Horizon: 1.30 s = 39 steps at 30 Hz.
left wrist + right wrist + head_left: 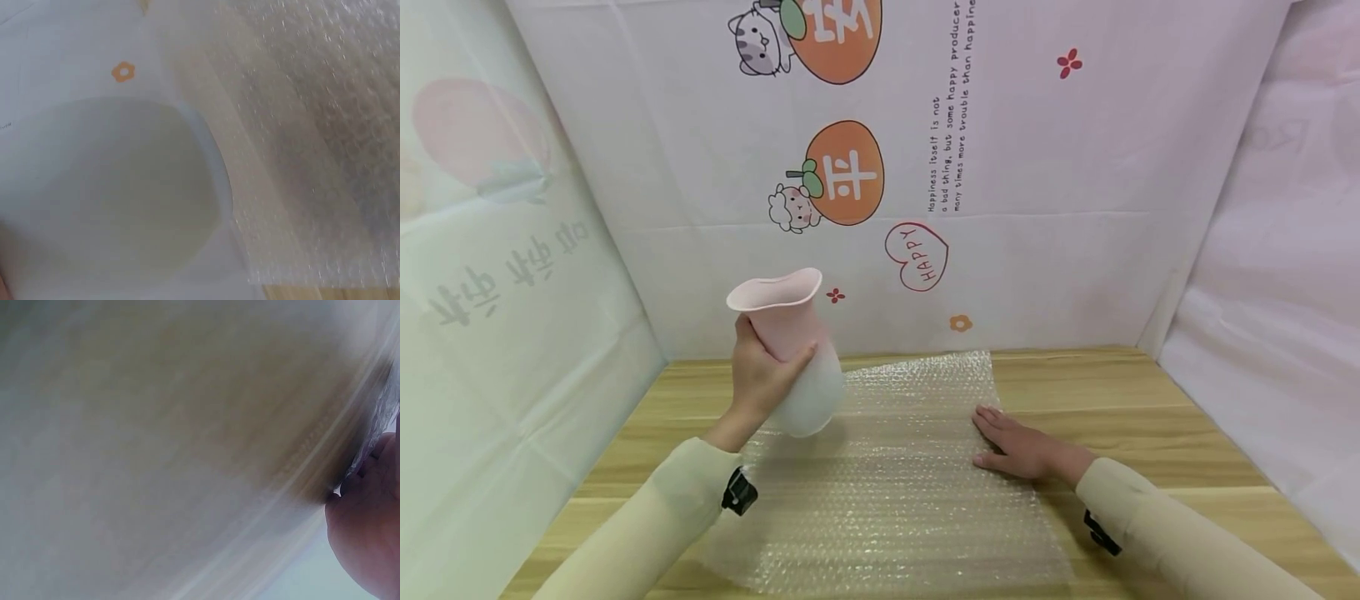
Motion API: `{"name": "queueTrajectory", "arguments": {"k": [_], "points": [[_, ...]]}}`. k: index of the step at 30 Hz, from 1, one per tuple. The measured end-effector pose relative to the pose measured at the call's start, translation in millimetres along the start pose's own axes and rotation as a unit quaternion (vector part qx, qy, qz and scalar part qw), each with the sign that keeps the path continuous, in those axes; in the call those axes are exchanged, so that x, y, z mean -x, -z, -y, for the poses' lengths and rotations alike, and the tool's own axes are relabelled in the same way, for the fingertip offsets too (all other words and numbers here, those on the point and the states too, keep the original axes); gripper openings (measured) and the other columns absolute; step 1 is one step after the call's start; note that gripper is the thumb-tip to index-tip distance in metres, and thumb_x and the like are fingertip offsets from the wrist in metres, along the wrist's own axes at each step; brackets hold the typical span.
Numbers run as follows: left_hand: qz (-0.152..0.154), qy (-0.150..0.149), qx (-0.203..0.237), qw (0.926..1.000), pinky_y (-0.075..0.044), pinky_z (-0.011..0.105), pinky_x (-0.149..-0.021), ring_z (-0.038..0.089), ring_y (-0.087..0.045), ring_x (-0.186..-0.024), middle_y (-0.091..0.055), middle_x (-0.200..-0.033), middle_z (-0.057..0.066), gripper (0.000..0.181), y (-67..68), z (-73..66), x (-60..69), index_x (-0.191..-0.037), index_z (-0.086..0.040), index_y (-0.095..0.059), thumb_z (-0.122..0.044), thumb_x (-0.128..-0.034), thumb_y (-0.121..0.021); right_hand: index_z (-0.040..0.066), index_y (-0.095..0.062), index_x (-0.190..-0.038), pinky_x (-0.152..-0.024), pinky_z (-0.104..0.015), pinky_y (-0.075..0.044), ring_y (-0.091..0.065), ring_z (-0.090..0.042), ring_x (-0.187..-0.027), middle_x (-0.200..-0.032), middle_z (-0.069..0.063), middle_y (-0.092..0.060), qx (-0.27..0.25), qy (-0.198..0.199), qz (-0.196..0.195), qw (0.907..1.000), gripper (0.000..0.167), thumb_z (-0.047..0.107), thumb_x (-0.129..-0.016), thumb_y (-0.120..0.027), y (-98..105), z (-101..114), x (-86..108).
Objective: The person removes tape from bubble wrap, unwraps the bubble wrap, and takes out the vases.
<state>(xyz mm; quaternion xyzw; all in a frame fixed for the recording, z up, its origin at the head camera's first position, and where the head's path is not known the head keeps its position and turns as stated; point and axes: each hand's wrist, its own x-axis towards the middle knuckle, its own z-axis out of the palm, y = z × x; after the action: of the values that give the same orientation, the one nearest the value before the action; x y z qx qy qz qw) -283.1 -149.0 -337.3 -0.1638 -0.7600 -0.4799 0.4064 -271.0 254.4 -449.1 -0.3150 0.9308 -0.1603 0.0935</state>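
A vase (811, 379), pink at its wavy rim and fading to white at the base, is gripped round its neck by my left hand (760, 371). It tilts slightly above a sheet of clear bubble wrap (887, 492). In the left wrist view the pale body of the vase (119, 194) fills the lower left, with bubble wrap (312, 125) behind it. My right hand (1018, 446) rests with extended fingers on the right edge of the wrap. The right wrist view shows part of that hand (369, 519) against the wrap's edge; the rest is blurred.
The bubble wrap lies flat over a wood-grain table (1120, 425). A white printed cloth (1037, 275) hangs behind the table, and white cloth walls (512, 400) stand at the left and right sides.
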Motion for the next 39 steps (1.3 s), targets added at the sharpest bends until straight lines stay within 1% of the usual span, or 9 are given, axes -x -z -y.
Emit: {"name": "queueTrajectory", "arguments": {"k": [4, 9, 14, 17, 22, 25, 28, 34, 39], "points": [[-0.014, -0.001, -0.02, 0.9997, -0.048, 0.047, -0.082, 0.032, -0.058, -0.097, -0.057, -0.112, 0.018, 0.09, 8.6, 5.5, -4.6, -0.136, 0.0, -0.037, -0.019, -0.0645, -0.088, -0.011, -0.021, -0.149, -0.112, -0.057, -0.016, -0.012, -0.047, -0.142, -0.155, -0.031, -0.015, -0.001, -0.002, 0.0, 1.0, 0.084, 0.049, -0.098, -0.05, 0, -1, 0.4], [-0.031, 0.002, -0.03, 0.9991, -0.047, 0.047, -0.083, 0.032, -0.058, -0.097, -0.057, -0.111, 0.019, 0.088, 19.0, 11.3, -10.5, -0.136, 0.0, -0.037, -0.02, -0.0659, -0.087, -0.011, -0.022, -0.149, -0.112, -0.059, -0.016, -0.013, -0.047, -0.141, -0.154, -0.031, -0.016, -0.002, -0.001, -0.002, 1.0, 0.084, 0.049, -0.098, -0.05, 0, -1, 1.0], [-0.05, 0.005, -0.056, 0.9972, -0.046, 0.049, -0.084, 0.034, -0.058, -0.097, -0.058, -0.112, 0.02, 0.089, 28.1, 22.3, -15.3, -0.135, 0.0, -0.039, -0.022, -0.0645, -0.088, -0.011, -0.022, -0.149, -0.112, -0.058, -0.017, -0.013, -0.047, -0.142, -0.155, -0.03, -0.016, 0.0, 0.0, -0.002, 1.0, 0.083, 0.049, -0.099, -0.049, 0, -2, 1.1], [-0.056, 0.017, -0.07, 0.9958, -0.046, 0.049, -0.084, 0.035, -0.058, -0.097, -0.057, -0.112, 0.02, 0.09, 34.2, 28.2, -16.8, -0.136, 0.0, -0.039, -0.023, -0.0644, -0.089, -0.01, -0.021, -0.149, -0.112, -0.057, -0.017, -0.013, -0.045, -0.142, -0.155, -0.029, -0.015, 0.001, -0.001, -0.001, 1.0, 0.083, 0.05, -0.098, -0.049, -1, -2, 1.0], [-0.069, 0.047, -0.075, 0.9937, -0.046, 0.05, -0.085, 0.035, -0.057, -0.097, -0.056, -0.113, 0.021, 0.09, 43.8, 36.7, -19.6, -0.137, 0.0, -0.036, -0.024, -0.0671, -0.087, -0.009, -0.022, -0.15, -0.112, -0.057, -0.016, -0.013, -0.045, -0.142, -0.155, -0.029, -0.015, 0.001, -0.001, -0.004, 1.0, 0.083, 0.05, -0.098, -0.049, -1, -3, 1.0], [-0.079, 0.059, -0.085, 0.9916, -0.045, 0.051, -0.085, 0.036, -0.057, -0.097, -0.057, -0.113, 0.021, 0.089, 49.3, 41.0, -20.9, -0.137, -0.001, -0.036, -0.025, -0.0675, -0.087, -0.009, -0.021, -0.15, -0.113, -0.056, -0.016, -0.013, -0.044, -0.142, -0.156, -0.028, -0.015, 0.001, -0.002, -0.005, 1.0, 0.083, 0.05, -0.098, -0.048, -1, -2, 1.0], [-0.084, 0.062, -0.096, 0.9898, -0.045, 0.052, -0.085, 0.036, -0.057, -0.098, -0.057, -0.113, 0.021, 0.09, 54.1, 45.7, -22.3, -0.137, -0.002, -0.036, -0.026, -0.0673, -0.087, -0.009, -0.021, -0.15, -0.113, -0.056, -0.017, -0.013, -0.044, -0.142, -0.156, -0.028, -0.015, 0.003, -0.004, -0.004, 1.0, 0.084, 0.051, -0.098, -0.048, -1, -2, 1.5], [-0.092, 0.058, -0.107, 0.9883, -0.044, 0.05, -0.088, 0.033, -0.056, -0.1, -0.057, -0.114, 0.019, 0.092, 63.4, 58.3, -24.6, -0.139, -0.003, -0.037, -0.027, -0.0666, -0.088, -0.009, -0.021, -0.15, -0.113, -0.056, -0.016, -0.012, -0.044, -0.142, -0.156, -0.028, -0.015, 0.0, -0.005, -0.003, 1.0, 0.084, 0.051, -0.098, -0.049, -1, -2, 2.3], [-0.107, 0.077, -0.124, 0.9835, -0.043, 0.052, -0.089, 0.034, -0.056, -0.101, -0.057, -0.115, 0.019, 0.091, 71.8, 69.2, -24.9, -0.14, -0.005, -0.037, -0.028, -0.0677, -0.086, -0.009, -0.021, -0.15, -0.113, -0.056, -0.017, -0.012, -0.044, -0.142, -0.156, -0.028, -0.015, 0.001, -0.003, -0.006, 1.0, 0.084, 0.051, -0.098, -0.048, -2, -2, 1.7]]}}
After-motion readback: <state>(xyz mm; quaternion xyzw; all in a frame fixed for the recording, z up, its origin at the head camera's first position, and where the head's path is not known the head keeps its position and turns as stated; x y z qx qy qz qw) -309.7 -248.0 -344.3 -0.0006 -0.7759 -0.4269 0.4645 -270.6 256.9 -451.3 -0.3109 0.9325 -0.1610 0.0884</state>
